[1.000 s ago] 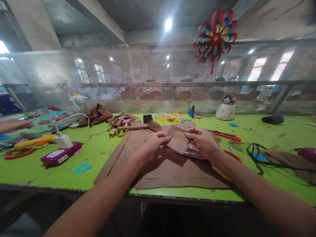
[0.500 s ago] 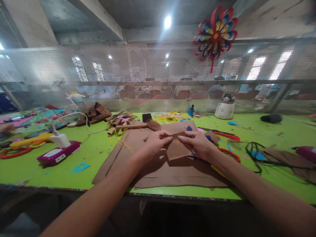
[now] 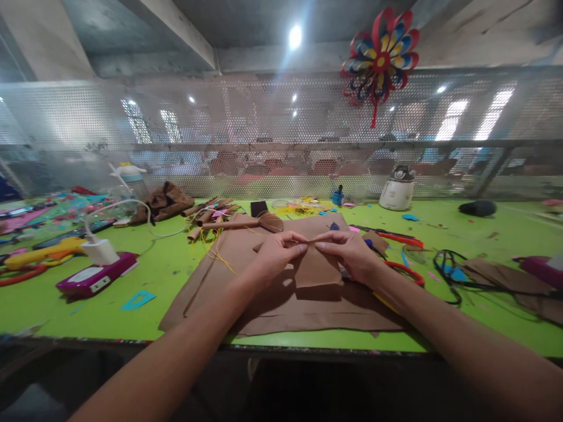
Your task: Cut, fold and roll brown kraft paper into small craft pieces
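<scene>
A small piece of brown paper [image 3: 317,269] hangs between my two hands above a large brown paper sheet [image 3: 268,319]. My left hand [image 3: 281,252] pinches its upper left edge between thumb and fingers. On the upper right edge, my right hand [image 3: 347,252] has the same kind of pinch, and the fingertips of both hands nearly meet. Beyond my left hand lies a pleated brown paper fan shape [image 3: 270,221] on a rolled stem. Red-handled scissors [image 3: 407,272] lie partly hidden beside my right wrist.
Brown paper rolls [image 3: 204,217] and yellow strings lie at the back. A purple power strip [image 3: 99,274] with a white plug stands left. Black cable [image 3: 446,258] lies right, and a white bottle [image 3: 397,190] stands behind it.
The fingertips of both hands have come closer together, and the small paper's top edge is drawn in between them. The whole view has shifted slightly.
</scene>
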Available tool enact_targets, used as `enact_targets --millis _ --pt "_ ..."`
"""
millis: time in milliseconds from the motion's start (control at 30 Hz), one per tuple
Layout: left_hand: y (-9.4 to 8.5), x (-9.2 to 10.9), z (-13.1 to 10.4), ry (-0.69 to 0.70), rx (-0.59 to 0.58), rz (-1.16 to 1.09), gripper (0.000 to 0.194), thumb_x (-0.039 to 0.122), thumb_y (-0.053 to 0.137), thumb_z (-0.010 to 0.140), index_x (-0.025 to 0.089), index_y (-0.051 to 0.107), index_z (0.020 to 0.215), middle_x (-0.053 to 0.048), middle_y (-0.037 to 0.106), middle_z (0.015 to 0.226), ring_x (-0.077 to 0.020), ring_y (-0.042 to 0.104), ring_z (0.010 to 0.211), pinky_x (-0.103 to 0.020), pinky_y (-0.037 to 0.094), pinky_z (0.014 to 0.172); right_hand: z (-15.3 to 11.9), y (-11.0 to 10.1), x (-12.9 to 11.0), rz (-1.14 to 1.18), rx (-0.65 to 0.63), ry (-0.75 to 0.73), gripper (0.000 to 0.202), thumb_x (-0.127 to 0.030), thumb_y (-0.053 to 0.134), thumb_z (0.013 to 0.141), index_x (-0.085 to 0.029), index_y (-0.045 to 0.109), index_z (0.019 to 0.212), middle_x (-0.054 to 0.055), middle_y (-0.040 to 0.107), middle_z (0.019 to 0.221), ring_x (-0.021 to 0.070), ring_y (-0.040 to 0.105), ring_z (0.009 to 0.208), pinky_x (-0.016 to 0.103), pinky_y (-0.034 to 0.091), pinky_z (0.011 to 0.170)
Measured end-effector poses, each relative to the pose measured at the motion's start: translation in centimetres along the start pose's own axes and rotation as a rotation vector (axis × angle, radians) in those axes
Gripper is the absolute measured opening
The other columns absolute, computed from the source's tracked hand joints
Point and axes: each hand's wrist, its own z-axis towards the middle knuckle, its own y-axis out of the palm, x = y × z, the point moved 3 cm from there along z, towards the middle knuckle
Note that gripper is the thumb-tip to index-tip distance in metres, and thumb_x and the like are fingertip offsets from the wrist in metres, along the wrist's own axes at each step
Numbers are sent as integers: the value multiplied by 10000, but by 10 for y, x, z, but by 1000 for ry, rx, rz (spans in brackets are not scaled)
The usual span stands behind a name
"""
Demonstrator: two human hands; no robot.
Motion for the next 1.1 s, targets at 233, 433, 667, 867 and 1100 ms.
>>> enact_targets --millis 233,433,667,867,1100 --pt "4 6 -5 29 27 13 185 225 690 687 151 622 843 -66 639 785 -169 579 725 -293 430 665 0 -1 0 -33 29 -33 239 -298 766 588 -168 731 785 -35 560 525 62 395 453 239 325 484" --pt "6 11 -8 72 102 19 125 210 677 688 139 640 783 -34 620 703 -137 558 666 -270 432 638 0 0 -2 -45 50 -60 229 -278 772 578 -164 736 773 -17 584 557 66 410 482 225 317 479" --pt "5 16 -12 135 133 41 75 173 666 673 155 660 746 -7 627 681 -118 549 653 -257 434 648 -1 2 -8 -4 36 -75 181 -237 772 572 -185 750 744 -13 611 551 70 433 491 227 322 488" --pt "2 16 -10 192 107 52 67 173 660 668 164 665 734 -12 633 705 -130 552 693 -269 439 671 -4 3 -14 28 31 -74 144 -205 762 560 -203 752 703 -3 648 577 89 488 525 242 374 525" --pt "1 12 -8 89 -67 -69 191 312 565 745 161 654 821 -29 599 726 -130 512 666 -263 409 626 -4 -2 -16 -135 22 -161 120 -223 745 592 -220 751 712 9 687 655 134 573 627 286 452 631"
